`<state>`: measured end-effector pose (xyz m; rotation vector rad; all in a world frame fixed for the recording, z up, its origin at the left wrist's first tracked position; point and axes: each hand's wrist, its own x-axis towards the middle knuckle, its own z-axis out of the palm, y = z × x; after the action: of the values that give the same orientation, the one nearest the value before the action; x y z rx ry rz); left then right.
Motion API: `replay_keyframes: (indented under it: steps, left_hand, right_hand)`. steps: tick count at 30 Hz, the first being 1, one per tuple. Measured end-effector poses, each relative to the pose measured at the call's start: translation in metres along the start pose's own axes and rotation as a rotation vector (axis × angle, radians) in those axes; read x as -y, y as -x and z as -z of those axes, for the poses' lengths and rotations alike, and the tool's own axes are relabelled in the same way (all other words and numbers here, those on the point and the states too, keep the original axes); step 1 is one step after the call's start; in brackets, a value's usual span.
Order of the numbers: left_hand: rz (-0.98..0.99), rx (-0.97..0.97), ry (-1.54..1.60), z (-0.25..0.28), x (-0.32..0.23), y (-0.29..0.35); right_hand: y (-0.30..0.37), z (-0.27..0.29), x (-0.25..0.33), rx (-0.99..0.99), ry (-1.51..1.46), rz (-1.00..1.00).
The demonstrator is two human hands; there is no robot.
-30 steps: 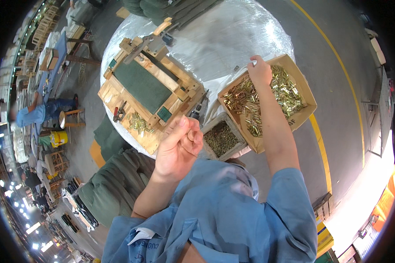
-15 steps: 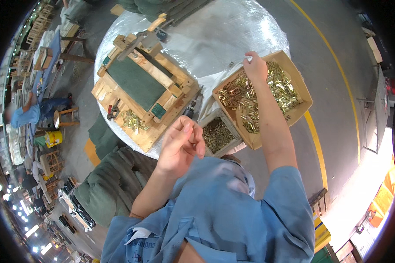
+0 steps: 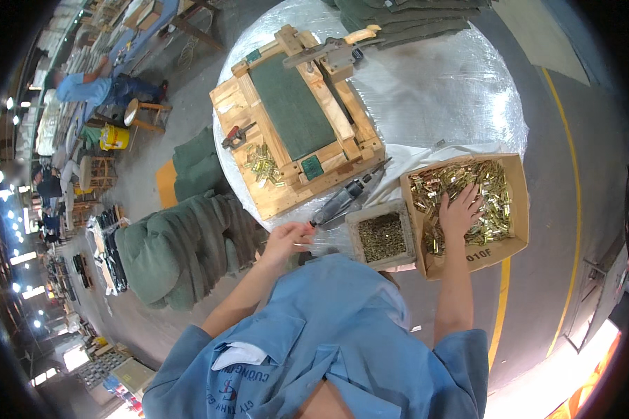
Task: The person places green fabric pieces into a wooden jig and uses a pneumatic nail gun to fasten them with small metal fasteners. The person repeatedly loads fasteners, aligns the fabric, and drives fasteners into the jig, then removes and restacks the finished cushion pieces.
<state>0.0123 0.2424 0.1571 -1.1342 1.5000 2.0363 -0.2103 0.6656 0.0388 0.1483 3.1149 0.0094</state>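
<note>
My right hand [image 3: 461,213] lies with spread fingers on a heap of small brass-coloured metal pieces [image 3: 496,181] in a cardboard box [image 3: 519,216]. Fingers drawn together, my left hand [image 3: 286,242] is at the near end of a grey and black handheld power driver [image 3: 337,202]; whatever is in its pinch is too small to make out. Beyond the driver sits a wooden jig [image 3: 286,199] framing a dark green panel [image 3: 291,108]. A small pile of brass-coloured pieces [image 3: 263,166] rests on its near left corner.
Between driver and box stands a square tray [image 3: 360,244] of tiny metal parts. The jig carries a lever clamp [image 3: 332,54] and a red-handled clamp [image 3: 237,136]. Folded green material [image 3: 182,251] is piled at left. A person in blue [image 3: 87,87] works further off.
My left hand has lowered toward the driver's near end, its fingers drawing together. My right hand has gone from the box's far side down onto the brass pieces. The whole view has shifted.
</note>
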Motion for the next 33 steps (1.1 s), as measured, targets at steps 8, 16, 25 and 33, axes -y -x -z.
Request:
replay_keyframes:
  steps: [8,16,25,33]
  left_hand:
    - [-0.502,-0.526,-0.432,0.07,0.048,-0.084]
    - [-0.049,-0.473,-1.118,0.058,0.033,-0.114]
    - [-0.003,-0.575,-1.22,0.042,0.016,-0.109]
    - [-0.003,-0.617,-1.2,0.037,0.023,-0.108]
  right_hand:
    - [0.036,0.052,0.027,0.287,0.047,0.156]
    - [0.001,0.059,0.02,0.426,0.043,0.105]
    - [-0.017,0.031,0.013,0.356,0.169,-0.165]
    - [-0.042,0.02,0.059,0.149,0.278,-0.362]
